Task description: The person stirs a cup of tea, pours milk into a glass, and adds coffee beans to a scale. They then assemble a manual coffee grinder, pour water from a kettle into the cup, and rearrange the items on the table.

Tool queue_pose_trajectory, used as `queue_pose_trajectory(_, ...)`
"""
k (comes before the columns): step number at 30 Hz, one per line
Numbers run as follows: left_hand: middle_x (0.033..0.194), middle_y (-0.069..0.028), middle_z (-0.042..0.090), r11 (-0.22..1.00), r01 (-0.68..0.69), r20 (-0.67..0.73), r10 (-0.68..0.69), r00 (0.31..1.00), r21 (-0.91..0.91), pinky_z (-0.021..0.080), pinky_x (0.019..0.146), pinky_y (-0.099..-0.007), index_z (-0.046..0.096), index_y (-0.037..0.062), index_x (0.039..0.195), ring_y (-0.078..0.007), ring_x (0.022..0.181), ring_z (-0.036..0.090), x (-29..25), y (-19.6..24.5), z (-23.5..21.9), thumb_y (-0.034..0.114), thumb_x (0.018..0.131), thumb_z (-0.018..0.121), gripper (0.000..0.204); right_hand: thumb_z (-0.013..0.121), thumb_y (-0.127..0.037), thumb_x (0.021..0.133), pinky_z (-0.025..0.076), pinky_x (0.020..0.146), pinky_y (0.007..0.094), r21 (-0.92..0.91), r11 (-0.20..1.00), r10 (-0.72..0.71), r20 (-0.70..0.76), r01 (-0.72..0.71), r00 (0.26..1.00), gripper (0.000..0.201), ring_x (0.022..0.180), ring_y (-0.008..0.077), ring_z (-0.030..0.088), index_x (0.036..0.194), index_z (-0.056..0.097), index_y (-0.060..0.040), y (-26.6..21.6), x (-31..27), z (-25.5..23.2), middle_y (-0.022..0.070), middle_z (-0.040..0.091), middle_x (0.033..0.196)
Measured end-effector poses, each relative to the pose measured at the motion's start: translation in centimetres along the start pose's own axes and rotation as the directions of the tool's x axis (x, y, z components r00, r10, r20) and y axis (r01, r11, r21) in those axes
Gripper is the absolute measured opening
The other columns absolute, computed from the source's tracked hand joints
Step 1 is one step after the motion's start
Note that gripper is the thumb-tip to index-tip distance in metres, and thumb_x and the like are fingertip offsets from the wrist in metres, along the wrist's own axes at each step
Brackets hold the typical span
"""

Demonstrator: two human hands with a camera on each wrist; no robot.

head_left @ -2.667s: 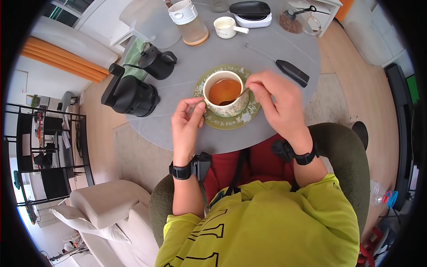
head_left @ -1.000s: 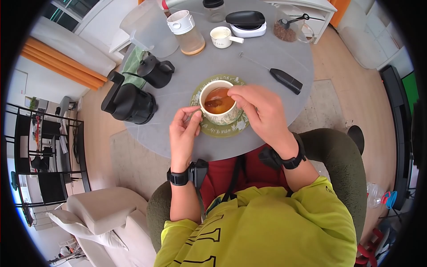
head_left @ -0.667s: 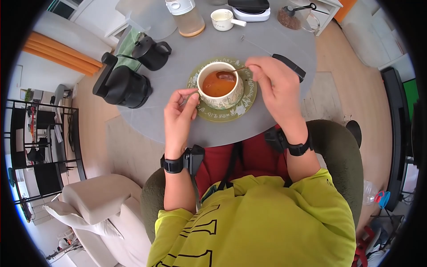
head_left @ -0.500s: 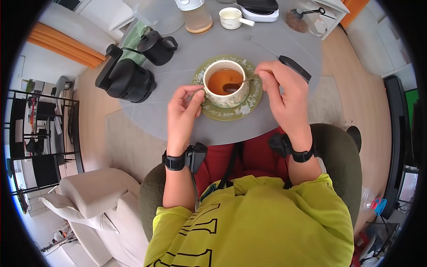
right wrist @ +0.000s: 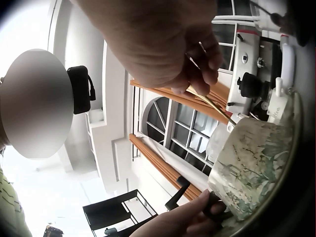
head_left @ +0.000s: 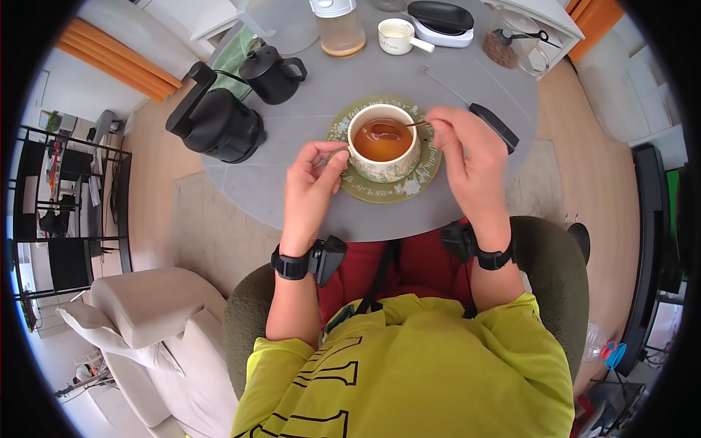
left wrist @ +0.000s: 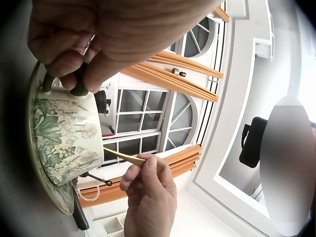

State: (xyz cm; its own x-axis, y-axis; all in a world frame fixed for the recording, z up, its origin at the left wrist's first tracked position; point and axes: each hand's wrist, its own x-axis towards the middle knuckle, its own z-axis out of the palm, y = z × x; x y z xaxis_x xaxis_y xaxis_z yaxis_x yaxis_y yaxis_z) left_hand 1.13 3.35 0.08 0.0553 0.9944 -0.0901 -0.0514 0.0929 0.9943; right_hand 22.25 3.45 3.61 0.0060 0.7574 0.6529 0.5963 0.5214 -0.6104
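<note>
A cream teacup (head_left: 391,170) with a flower pattern, holding amber liquid, stands on a green saucer (head_left: 380,192) with white lettering near the table's front edge. My left hand (head_left: 310,186) pinches the cup's green handle (left wrist: 80,80) between thumb and fingers on the left side. In my right hand (head_left: 475,153), thumb and fingertips pinch the end of a gold-coloured spoon (right wrist: 213,105). It slants over the cup's right rim, and its bowl lies in the liquid toward the far side.
Behind the saucer lies a black handheld milk frother (head_left: 494,127). A black lidded appliance (head_left: 223,128) and a small black pot (head_left: 270,77) stand left. Farther back are a white measuring cup (head_left: 395,38), a scale (head_left: 442,29), a white-topped bottle (head_left: 342,33) and a jug of brown bits (head_left: 501,51).
The spoon has circled in the liquid, from the near side through the left, far and near-right to the far side now. My left hand has kept its pinch on the handle. The head view has shifted.
</note>
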Motion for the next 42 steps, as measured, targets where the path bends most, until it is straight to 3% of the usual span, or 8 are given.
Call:
queue_pose_trajectory(8, 0.083, 0.0027, 0.057, 1.0, -0.005, 0.003, 0.005, 1.0, 0.023, 0.03, 0.053, -0.0167, 0.06, 0.0029, 0.108, -0.0017, 0.061, 0.04, 0.0, 0.0, 0.0, 0.014, 0.093, 0.06, 0.019, 0.059, -0.003, 0.088, 0.043, 0.055, 0.03, 0.057, 0.997, 0.058, 0.053, -0.061, 0.997, 0.004, 0.061, 0.0226, 0.057, 0.089, 0.062, -0.0015, -0.9, -0.3, -1.3, 0.01, 0.06, 0.074)
queue_pose_trajectory(10, 0.088, 0.0007, 0.063, 1.0, -0.015, -0.016, 0.016, 1.0, 0.022, 0.031, 0.05, -0.0189, 0.06, -0.0003, 0.105, -0.0011, 0.057, 0.039, 0.0, -0.1, 0.1, 0.01, 0.092, 0.061, 0.016, 0.059, -0.002, 0.088, 0.042, 0.054, 0.0292, 0.082, 0.993, 0.077, 0.082, -0.084, 0.994, 0.004, 0.06, 0.0212, 0.056, 0.089, 0.062, -0.0015, -1.1, -0.4, -0.9, 0.0096, 0.059, 0.072)
queue_pose_trajectory(16, 0.087, 0.0012, 0.064, 0.998, -0.059, -0.023, 0.06, 0.998, 0.026, 0.03, 0.048, -0.0192, 0.062, -0.0009, 0.102, -0.0006, 0.056, 0.039, 0.0, -0.5, 0.1, 0.009, 0.091, 0.061, 0.015, 0.058, -0.001, 0.088, 0.045, 0.057, 0.0264, 0.166, 0.985, 0.035, 0.099, -0.051, 0.994, 0.01, 0.061, 0.0166, 0.058, 0.094, 0.065, -0.0023, -0.6, -0.5, 0.7, 0.0087, 0.06, 0.071)
queue_pose_trajectory(18, 0.087, 0.0013, 0.064, 0.999, -0.05, -0.048, 0.05, 0.998, -0.003, 0.031, 0.048, -0.0188, 0.062, -0.0005, 0.101, -0.0004, 0.056, 0.041, 0.1, -1.0, 0.0, 0.01, 0.09, 0.062, 0.015, 0.059, -0.001, 0.087, 0.046, 0.059, 0.0254, 0.123, 0.992, -0.033, 0.03, 0.029, 0.999, 0.012, 0.063, 0.0154, 0.06, 0.097, 0.067, -0.0024, 0.1, -0.3, 0.9, 0.0081, 0.062, 0.073)
queue_pose_trajectory(24, 0.086, 0.0013, 0.064, 0.994, -0.107, -0.007, 0.107, 0.994, 0.03, 0.035, 0.051, -0.0181, 0.061, -0.0005, 0.101, -0.0003, 0.058, 0.045, 0.2, -1.0, -0.2, 0.012, 0.09, 0.063, 0.017, 0.058, -0.002, 0.09, 0.045, 0.058, 0.0246, 0.041, 0.999, -0.018, 0.0, 0.018, 1.0, 0.008, 0.062, 0.0125, 0.058, 0.092, 0.065, -0.0005, 0.9, -0.5, 0.4, 0.006, 0.063, 0.075)
queue_pose_trajectory(29, 0.083, 0.0023, 0.058, 0.996, -0.079, 0.003, 0.079, 0.997, 0.029, 0.032, 0.054, -0.018, 0.062, 0.0001, 0.104, -0.0026, 0.061, 0.041, 0.1, -0.7, -0.1, 0.013, 0.092, 0.061, 0.017, 0.056, -0.003, 0.092, 0.042, 0.055, 0.0225, 0.01, 0.999, 0.036, -0.009, -0.036, 0.999, 0.008, 0.059, 0.0089, 0.052, 0.09, 0.063, -0.0006, -0.1, -0.5, -0.8, 0.003, 0.059, 0.071)
queue_pose_trajectory(38, 0.083, 0.0017, 0.064, 0.994, -0.107, 0.001, 0.107, 0.994, 0.016, 0.035, 0.051, -0.0182, 0.061, -0.0002, 0.1, 0.0, 0.059, 0.045, 0.4, -1.2, -0.2, 0.013, 0.09, 0.063, 0.016, 0.057, -0.002, 0.092, 0.043, 0.058, 0.0214, 0.221, 0.975, 0.015, 0.071, -0.031, 0.997, 0.009, 0.064, 0.0087, 0.054, 0.094, 0.064, 0.001, -0.5, -0.5, 0.9, 0.0033, 0.06, 0.072)
queue_pose_trajectory(42, 0.084, 0.0015, 0.064, 0.994, -0.113, 0.009, 0.113, 0.994, 0.01, 0.035, 0.051, -0.0182, 0.061, -0.0002, 0.1, 0.0, 0.059, 0.046, 0.5, -1.2, -0.2, 0.012, 0.09, 0.063, 0.016, 0.057, -0.003, 0.092, 0.044, 0.059, 0.0219, 0.153, 0.988, -0.008, 0.045, 0.001, 0.999, 0.009, 0.065, 0.0094, 0.056, 0.094, 0.065, 0.0003, 0.5, -0.3, 1.2, 0.004, 0.061, 0.073)
